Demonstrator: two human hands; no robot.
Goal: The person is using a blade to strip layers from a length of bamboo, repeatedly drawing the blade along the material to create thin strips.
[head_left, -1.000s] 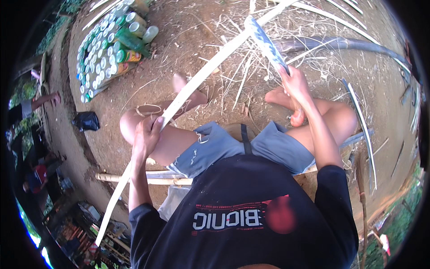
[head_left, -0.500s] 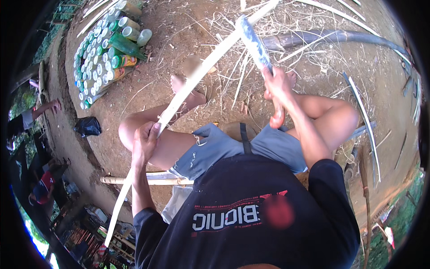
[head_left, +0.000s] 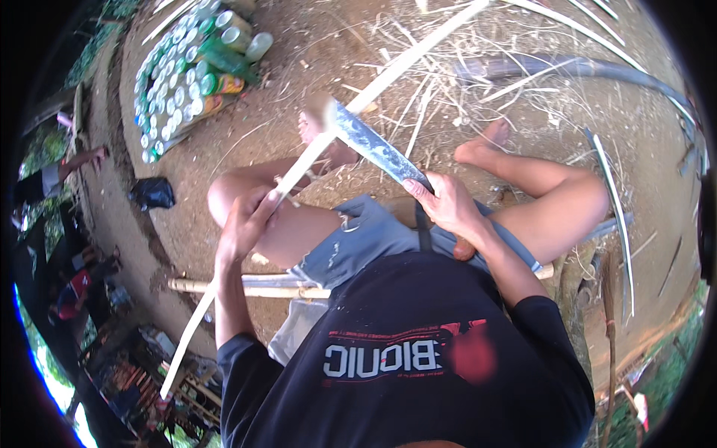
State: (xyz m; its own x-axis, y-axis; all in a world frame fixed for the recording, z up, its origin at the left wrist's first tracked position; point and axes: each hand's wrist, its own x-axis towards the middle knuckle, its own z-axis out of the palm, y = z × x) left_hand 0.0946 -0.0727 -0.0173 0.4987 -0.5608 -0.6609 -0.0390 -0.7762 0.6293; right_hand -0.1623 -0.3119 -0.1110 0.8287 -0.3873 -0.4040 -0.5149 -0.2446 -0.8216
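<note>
One long pale strip [head_left: 308, 159], slantwise; one bottle cluster [head_left: 187, 86], left of the strip; one long-bladed knife [head_left: 377, 147], far end overlapping the strip; one right hand [head_left: 452, 205], right of the strip, closed round the knife; one left hand [head_left: 250, 220], gripping the strip.

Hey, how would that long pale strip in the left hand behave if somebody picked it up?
The long pale strip would probably feel light, being narrow for its length. It's likely springy rather than floppy: it extends well past the left hand without hanging limp. Rolling seems unlikely, since it looks flat rather than round.
</note>
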